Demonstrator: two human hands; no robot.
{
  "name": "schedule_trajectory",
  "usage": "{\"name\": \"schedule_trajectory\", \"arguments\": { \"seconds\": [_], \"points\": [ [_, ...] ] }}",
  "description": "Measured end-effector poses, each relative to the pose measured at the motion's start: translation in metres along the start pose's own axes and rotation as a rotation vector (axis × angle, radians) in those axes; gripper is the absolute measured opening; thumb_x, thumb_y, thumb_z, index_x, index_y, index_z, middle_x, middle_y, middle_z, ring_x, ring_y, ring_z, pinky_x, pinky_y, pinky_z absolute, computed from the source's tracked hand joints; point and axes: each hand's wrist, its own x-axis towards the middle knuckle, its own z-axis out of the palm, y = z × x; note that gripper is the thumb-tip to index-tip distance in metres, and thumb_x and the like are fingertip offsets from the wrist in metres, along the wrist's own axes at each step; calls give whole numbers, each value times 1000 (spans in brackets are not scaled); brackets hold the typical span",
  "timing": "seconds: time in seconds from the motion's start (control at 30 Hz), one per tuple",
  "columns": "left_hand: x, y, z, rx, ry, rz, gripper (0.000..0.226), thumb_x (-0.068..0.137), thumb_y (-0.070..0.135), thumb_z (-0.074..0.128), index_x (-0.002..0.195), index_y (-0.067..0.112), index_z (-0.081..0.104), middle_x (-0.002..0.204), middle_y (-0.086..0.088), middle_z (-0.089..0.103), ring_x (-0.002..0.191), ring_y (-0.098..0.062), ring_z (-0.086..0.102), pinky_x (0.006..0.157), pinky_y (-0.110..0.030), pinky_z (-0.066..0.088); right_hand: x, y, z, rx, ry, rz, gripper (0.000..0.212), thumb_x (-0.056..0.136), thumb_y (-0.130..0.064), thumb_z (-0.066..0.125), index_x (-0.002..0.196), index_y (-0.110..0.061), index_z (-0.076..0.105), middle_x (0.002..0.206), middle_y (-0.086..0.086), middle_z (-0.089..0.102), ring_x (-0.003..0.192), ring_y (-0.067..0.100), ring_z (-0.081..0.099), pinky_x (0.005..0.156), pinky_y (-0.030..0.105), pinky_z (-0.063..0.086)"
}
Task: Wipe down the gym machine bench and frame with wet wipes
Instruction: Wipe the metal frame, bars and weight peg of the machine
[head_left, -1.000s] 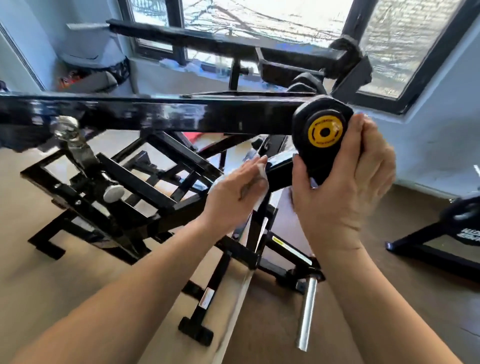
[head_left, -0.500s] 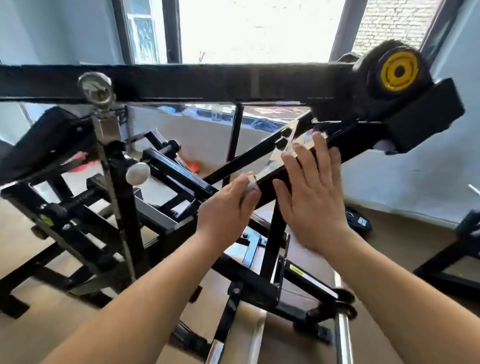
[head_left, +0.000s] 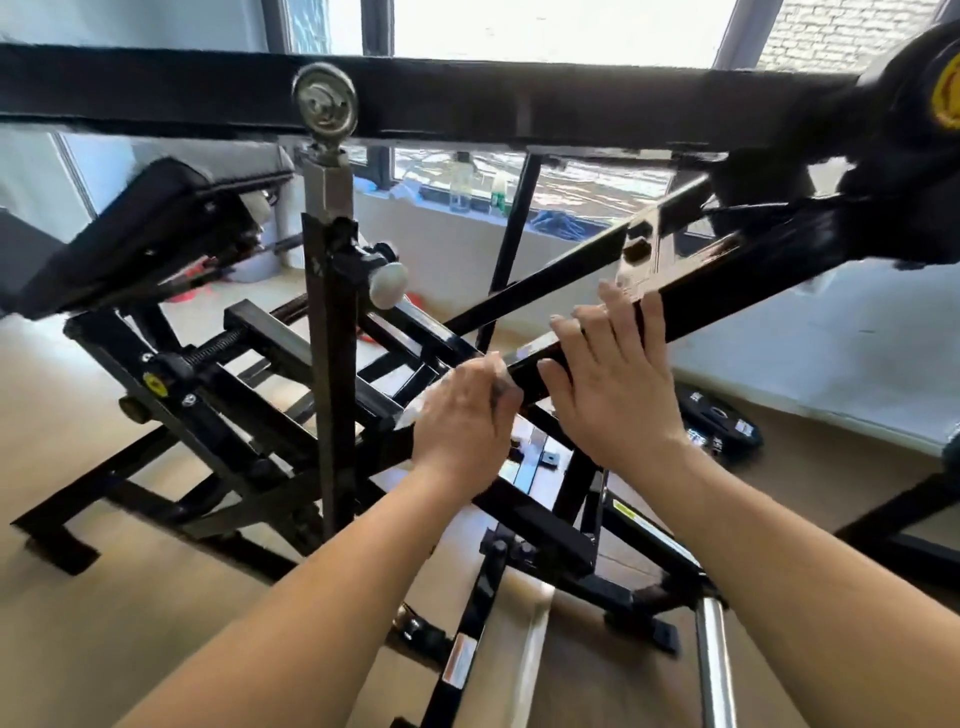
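- Slanted frame bar (head_left: 727, 270): the long axis rises from lower left to upper right, toward the yellow-capped pivot (head_left: 945, 98).
- Left hand (head_left: 462, 415): curled round a white wet wipe (head_left: 418, 408), pressed against the bar's lower end.
- Right hand (head_left: 613, 389): fingers straight and spread, flat over the bar, just beside the left hand.
- Clearance: bare bar above the fingertips; upright post (head_left: 330, 389) to the left; horizontal beam (head_left: 519, 109) overhead.

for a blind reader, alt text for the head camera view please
A left hand holds a white wipe against a slanted black bar of a gym machine, while the right hand rests flat on the same bar. A padded bench sits at the left.
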Motion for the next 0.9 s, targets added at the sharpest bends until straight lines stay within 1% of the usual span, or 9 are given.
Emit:
{"name": "schedule_trajectory", "arguments": {
  "seconds": [0.07,0.17,0.23,0.37,0.47,0.57,0.67,0.8,0.9],
  "points": [
    [-18,-49,3,95,-86,-154,47,102,60,19,114,24,45,123,-3,49,118,-27,47,107,-45,38,-1,-2,8,-111,-84,4,54,104,-51,38,132,-8,54,139,16,48,149,41,25,125,58,-10],
    [-32,-83,2,88,-155,-299,43,103,58,14,113,25,40,127,-7,41,125,-29,38,115,-45,28,1,-4,15,-158,-66,25,54,103,-53,42,128,-7,55,134,17,49,144,43,28,124,59,-10],
    [-29,-70,7,71,-73,-289,49,104,57,11,119,19,38,129,-8,39,127,-31,36,117,-46,23,1,-6,17,-158,-56,29,54,103,-53,42,127,-6,55,133,17,50,143,43,28,124,59,-10],
    [-16,-16,27,-9,57,-74,66,100,56,19,146,10,30,146,-9,33,135,-31,30,119,-50,21,1,-6,18,-150,-63,30,56,102,-53,42,128,-5,54,134,17,50,143,42,26,124,58,-12],
    [-15,-21,25,23,120,14,58,103,55,28,146,17,34,146,-5,40,132,-28,37,116,-47,28,0,-5,17,-155,-78,11,57,103,-53,39,131,-5,53,135,17,49,144,42,25,124,56,-16],
    [-23,-60,19,66,0,-115,50,103,64,23,130,24,34,138,-7,40,130,-29,35,116,-48,27,0,-6,16,-168,-101,20,58,104,-53,33,133,-7,51,138,16,46,145,42,23,123,56,-18],
    [-28,-76,15,76,-65,-265,65,98,73,10,125,21,38,135,-8,38,130,-32,34,117,-50,24,-1,-6,19,-149,-99,34,57,104,-53,32,133,-7,50,138,16,45,146,42,23,123,56,-17],
    [-9,-8,19,-91,158,-24,45,104,47,26,132,18,47,132,-2,52,120,-27,45,110,-46,32,-2,-5,21,-123,-54,18,53,104,-48,36,131,-5,50,137,17,47,145,42,24,124,57,-14],
    [15,30,11,-145,172,192,42,107,40,31,140,22,50,143,6,56,126,-21,54,107,-40,40,-2,-4,19,-104,-35,12,45,104,-39,32,129,-7,53,137,15,47,145,40,25,124,56,-12]
  ]
}}
